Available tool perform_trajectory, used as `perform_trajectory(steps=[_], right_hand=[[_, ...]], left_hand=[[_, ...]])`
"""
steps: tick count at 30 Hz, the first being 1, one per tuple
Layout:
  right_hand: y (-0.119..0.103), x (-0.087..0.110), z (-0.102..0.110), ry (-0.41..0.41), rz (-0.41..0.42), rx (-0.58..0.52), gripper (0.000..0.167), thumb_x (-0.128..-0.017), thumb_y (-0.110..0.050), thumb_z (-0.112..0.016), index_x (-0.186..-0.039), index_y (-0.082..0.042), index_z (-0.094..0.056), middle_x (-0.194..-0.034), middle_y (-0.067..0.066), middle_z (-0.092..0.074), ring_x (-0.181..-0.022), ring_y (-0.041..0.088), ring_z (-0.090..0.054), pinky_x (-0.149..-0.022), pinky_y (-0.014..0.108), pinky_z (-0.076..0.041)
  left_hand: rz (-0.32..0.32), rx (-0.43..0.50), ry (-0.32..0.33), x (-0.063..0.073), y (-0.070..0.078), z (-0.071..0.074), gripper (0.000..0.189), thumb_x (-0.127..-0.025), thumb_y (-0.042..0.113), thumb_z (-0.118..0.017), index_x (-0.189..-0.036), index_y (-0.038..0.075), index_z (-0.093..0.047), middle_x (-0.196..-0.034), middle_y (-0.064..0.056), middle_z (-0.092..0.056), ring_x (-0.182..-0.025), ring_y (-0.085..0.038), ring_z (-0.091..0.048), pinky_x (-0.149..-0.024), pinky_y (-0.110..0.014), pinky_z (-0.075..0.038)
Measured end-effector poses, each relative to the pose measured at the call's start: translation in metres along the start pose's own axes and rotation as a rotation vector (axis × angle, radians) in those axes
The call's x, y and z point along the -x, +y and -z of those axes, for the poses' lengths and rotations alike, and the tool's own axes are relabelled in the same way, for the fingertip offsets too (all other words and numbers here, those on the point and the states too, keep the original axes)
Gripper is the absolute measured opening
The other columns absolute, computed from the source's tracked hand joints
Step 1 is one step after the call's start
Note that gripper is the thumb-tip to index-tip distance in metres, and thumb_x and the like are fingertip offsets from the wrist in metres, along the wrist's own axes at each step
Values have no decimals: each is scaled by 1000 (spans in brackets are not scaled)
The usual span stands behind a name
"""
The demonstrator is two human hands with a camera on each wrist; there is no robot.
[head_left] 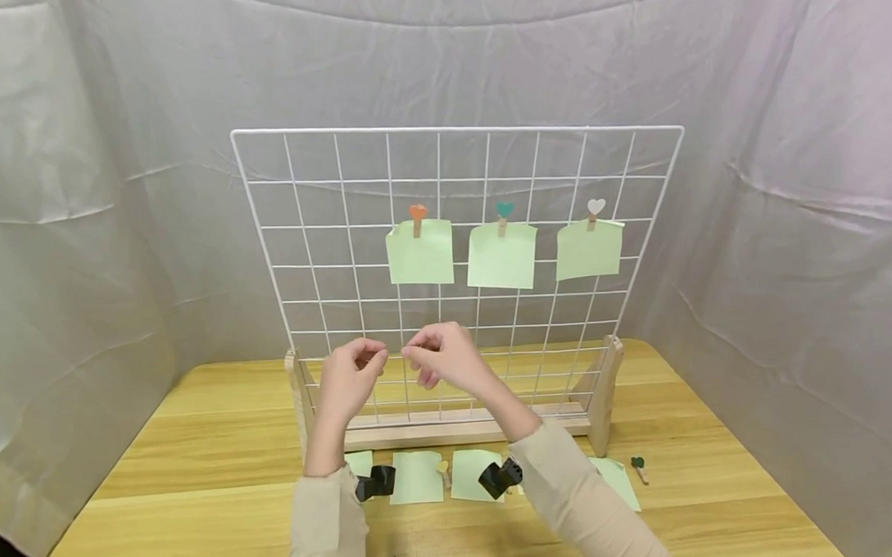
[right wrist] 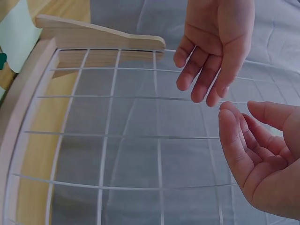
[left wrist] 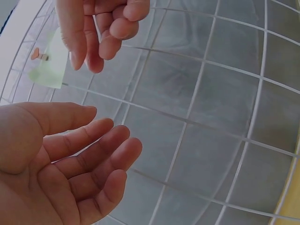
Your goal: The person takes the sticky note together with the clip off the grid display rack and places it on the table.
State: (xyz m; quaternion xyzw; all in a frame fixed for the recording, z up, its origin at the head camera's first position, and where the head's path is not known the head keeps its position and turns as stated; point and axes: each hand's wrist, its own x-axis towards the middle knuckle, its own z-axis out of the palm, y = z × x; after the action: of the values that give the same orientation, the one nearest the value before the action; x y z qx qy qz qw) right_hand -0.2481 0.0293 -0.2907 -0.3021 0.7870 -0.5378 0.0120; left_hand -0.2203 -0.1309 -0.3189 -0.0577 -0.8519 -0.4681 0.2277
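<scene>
Both hands are raised before a white wire grid (head_left: pixel 319 225), with a small gap between their fingertips. My left hand (head_left: pixel 352 376) has loosely bent fingers and holds nothing; in the left wrist view, thumb and forefinger stand slightly apart. My right hand (head_left: pixel 449 359) is also bare, its thumb and forefinger close but apart in the right wrist view. Above them, three green paper notes hang on the grid: one under an orange heart clothespin (head_left: pixel 418 217), one under a teal heart clothespin (head_left: pixel 504 216), one under a white heart clothespin (head_left: pixel 594 212).
Green notes (head_left: pixel 416 478) lie along the wooden table (head_left: pixel 201 451) below the grid, some partly hidden by the forearms. A yellow heart clothespin (head_left: pixel 444 473) and a dark green one (head_left: pixel 639 468) lie among them. A wooden stand (head_left: pixel 605 396) supports the grid.
</scene>
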Motion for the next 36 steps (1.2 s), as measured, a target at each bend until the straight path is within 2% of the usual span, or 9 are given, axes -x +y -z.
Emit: perform_trajectory(steps=[6, 19, 23, 26, 31, 36], right_hand=[[-3, -6, 2, 20, 28, 24, 14, -85, -9, -59, -83, 4, -63, -59, 8, -57, -47, 19, -57, -47, 31, -50], [-29, -9, 8, 34, 73, 78, 13, -86, -11, -59, -82, 1, -64, -61, 15, -58, -47, 18, -56, -46, 30, -50], [-33, -12, 9, 35, 75, 80, 13, -86, -11, -59, -82, 1, -64, -60, 13, -58, -46, 18, -56, -46, 30, -50], [-37, -13, 10, 39, 72, 79, 12, -86, -11, -59, -83, 1, -64, -58, 6, -57, -46, 18, -56, -47, 33, -50], [-44, -15, 13, 46, 89, 91, 13, -86, -11, -59, -83, 1, -64, -59, 6, -57, -47, 20, -57, -48, 37, -51], [-51, -17, 17, 42, 97, 109, 14, -86, -12, -59, -83, 0, -64, -61, 7, -58, -49, 25, -58, -47, 34, -50]], left_hand=[[-19, -8, 13, -4, 8, 3, 16, -85, 10, -57, -92, -2, -65, -71, -8, -61, -62, -18, -54, -55, -27, -43], [-34, -5, 53, -13, 21, 15, 17, -84, 11, -57, -92, -2, -66, -75, -9, -62, -66, -19, -53, -58, -27, -42], [-52, 13, 71, -16, 24, 20, 16, -84, 10, -57, -91, -2, -66, -75, -10, -62, -64, -19, -53, -57, -26, -42], [-66, 13, 85, -18, 26, 24, 16, -84, 10, -58, -91, -2, -66, -74, -10, -62, -63, -19, -53, -57, -26, -42], [-77, 17, 81, -22, 30, 26, 16, -85, 11, -58, -92, -1, -66, -73, -10, -63, -63, -19, -55, -55, -25, -42], [-76, 34, 75, -25, 37, 29, 16, -85, 11, -57, -92, -1, -65, -71, -10, -62, -63, -19, -56, -53, -25, -41]])
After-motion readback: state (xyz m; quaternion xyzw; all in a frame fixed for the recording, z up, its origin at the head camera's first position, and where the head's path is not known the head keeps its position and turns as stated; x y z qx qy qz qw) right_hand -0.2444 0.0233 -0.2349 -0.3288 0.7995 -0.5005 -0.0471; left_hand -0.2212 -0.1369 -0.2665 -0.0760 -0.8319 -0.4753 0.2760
